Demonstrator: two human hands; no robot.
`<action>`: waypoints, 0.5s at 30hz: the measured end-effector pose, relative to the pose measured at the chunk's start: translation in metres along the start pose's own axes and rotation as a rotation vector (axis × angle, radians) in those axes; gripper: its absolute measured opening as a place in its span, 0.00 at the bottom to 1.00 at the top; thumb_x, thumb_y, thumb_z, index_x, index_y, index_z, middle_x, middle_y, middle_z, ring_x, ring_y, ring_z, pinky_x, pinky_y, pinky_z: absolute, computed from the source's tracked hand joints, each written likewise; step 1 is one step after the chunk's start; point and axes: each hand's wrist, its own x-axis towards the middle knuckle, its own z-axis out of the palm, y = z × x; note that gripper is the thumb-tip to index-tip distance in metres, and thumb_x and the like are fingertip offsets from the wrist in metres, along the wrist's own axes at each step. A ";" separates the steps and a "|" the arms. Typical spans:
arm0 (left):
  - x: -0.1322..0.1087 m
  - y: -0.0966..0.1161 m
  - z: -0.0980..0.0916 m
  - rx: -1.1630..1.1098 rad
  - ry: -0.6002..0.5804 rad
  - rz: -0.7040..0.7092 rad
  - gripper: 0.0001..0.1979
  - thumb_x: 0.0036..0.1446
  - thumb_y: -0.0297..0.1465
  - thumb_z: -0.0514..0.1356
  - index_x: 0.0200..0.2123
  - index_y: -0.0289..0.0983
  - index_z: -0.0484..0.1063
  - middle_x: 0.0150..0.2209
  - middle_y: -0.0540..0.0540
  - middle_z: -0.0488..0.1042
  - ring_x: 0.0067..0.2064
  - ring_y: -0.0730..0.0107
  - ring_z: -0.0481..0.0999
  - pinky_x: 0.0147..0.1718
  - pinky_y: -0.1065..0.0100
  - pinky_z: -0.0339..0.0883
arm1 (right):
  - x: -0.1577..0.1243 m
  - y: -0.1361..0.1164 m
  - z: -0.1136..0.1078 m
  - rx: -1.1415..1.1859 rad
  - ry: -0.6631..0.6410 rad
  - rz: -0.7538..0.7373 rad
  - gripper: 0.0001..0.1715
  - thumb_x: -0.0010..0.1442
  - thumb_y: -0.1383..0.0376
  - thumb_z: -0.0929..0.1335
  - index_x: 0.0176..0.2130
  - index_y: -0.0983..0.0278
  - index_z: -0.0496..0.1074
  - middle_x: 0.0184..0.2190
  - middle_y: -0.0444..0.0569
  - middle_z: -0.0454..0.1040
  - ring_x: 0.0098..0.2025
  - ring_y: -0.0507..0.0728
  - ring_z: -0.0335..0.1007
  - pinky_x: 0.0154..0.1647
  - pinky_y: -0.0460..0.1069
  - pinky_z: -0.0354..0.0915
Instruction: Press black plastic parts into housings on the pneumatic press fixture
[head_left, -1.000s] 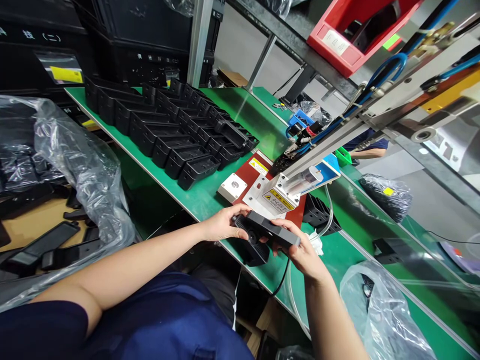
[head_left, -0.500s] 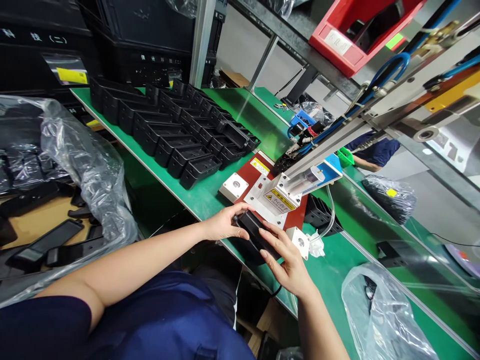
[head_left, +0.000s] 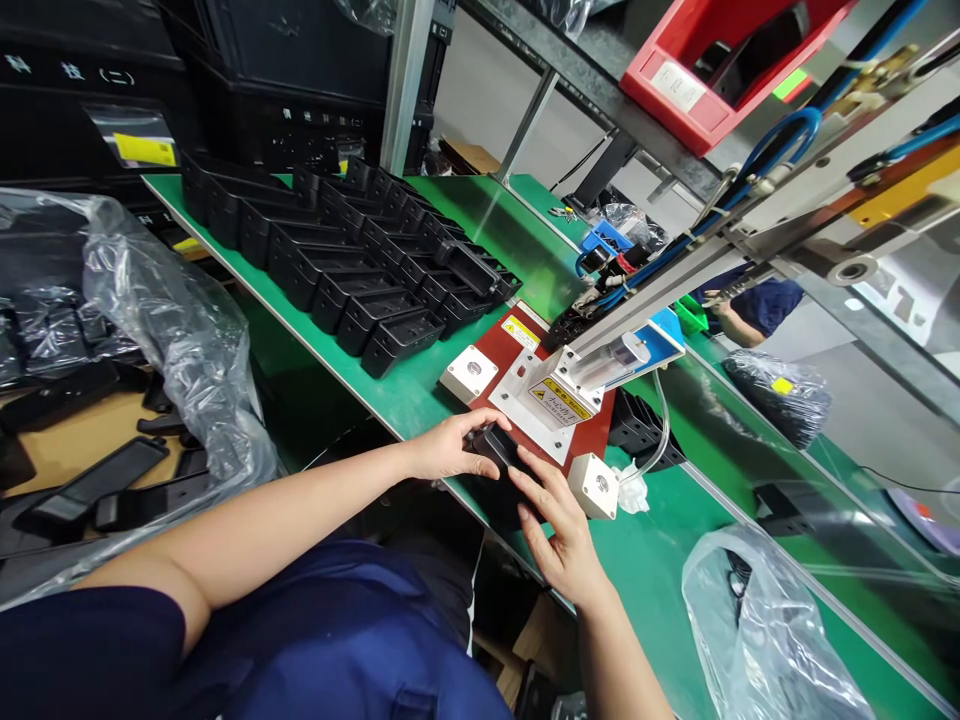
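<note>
A black plastic case (head_left: 496, 448) is held at the near edge of the green bench, in front of a small press (head_left: 559, 390) with a yellow warning label. My left hand (head_left: 454, 447) grips its left end between thumb and fingers. Bent over its right side, my right hand (head_left: 559, 535) rests its fingertips on the case; the underside is dark and partly hidden. A white button box (head_left: 469, 374) sits on the left of the press, and another white button box (head_left: 595, 487) is close beside my right hand.
Rows of black plastic cases (head_left: 397, 340) cover the left of the bench (head_left: 420, 395). Below left, a plastic-lined box (head_left: 202, 380) contains black parts. A clear bag (head_left: 772, 620) lies at right. Overhead hang a red bin (head_left: 697, 90) and rails. Another person's arm (head_left: 739, 325) shows behind.
My right hand has slid slightly left and down along the case, its fingers more bent. My left hand stays nearly in place. The far person's arm has shifted.
</note>
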 end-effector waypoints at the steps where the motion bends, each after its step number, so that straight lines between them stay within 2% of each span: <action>1: -0.001 0.001 0.000 0.008 -0.004 0.006 0.31 0.45 0.41 0.71 0.49 0.37 0.65 0.37 0.49 0.68 0.36 0.72 0.69 0.36 0.69 0.64 | -0.001 0.000 0.003 -0.025 0.017 0.016 0.32 0.65 0.68 0.63 0.65 0.49 0.56 0.66 0.50 0.55 0.65 0.64 0.55 0.60 0.66 0.62; 4: -0.003 0.005 0.000 0.030 -0.015 0.019 0.27 0.50 0.40 0.69 0.49 0.37 0.64 0.37 0.50 0.67 0.35 0.74 0.68 0.35 0.71 0.64 | -0.005 -0.001 0.014 -0.134 0.091 0.075 0.42 0.62 0.59 0.69 0.68 0.51 0.49 0.68 0.54 0.51 0.66 0.68 0.53 0.60 0.68 0.62; 6: -0.005 0.007 0.000 0.045 -0.016 0.019 0.25 0.51 0.39 0.68 0.48 0.38 0.63 0.37 0.50 0.66 0.35 0.74 0.67 0.34 0.72 0.64 | -0.006 -0.002 0.019 -0.205 0.118 0.102 0.48 0.59 0.55 0.71 0.69 0.53 0.46 0.66 0.58 0.54 0.64 0.69 0.57 0.58 0.68 0.64; 9: -0.006 0.007 0.001 0.060 -0.017 0.028 0.24 0.52 0.39 0.67 0.48 0.38 0.63 0.38 0.49 0.65 0.34 0.74 0.66 0.33 0.72 0.63 | -0.006 -0.004 0.022 -0.283 0.125 0.112 0.44 0.60 0.55 0.71 0.68 0.55 0.50 0.62 0.60 0.61 0.59 0.69 0.63 0.54 0.66 0.68; 15: -0.007 0.005 -0.004 0.085 -0.036 0.018 0.23 0.51 0.39 0.68 0.45 0.39 0.61 0.35 0.52 0.63 0.33 0.76 0.65 0.32 0.73 0.63 | -0.001 -0.005 0.020 -0.320 0.114 0.086 0.34 0.63 0.59 0.68 0.64 0.60 0.57 0.59 0.60 0.64 0.53 0.65 0.68 0.50 0.61 0.71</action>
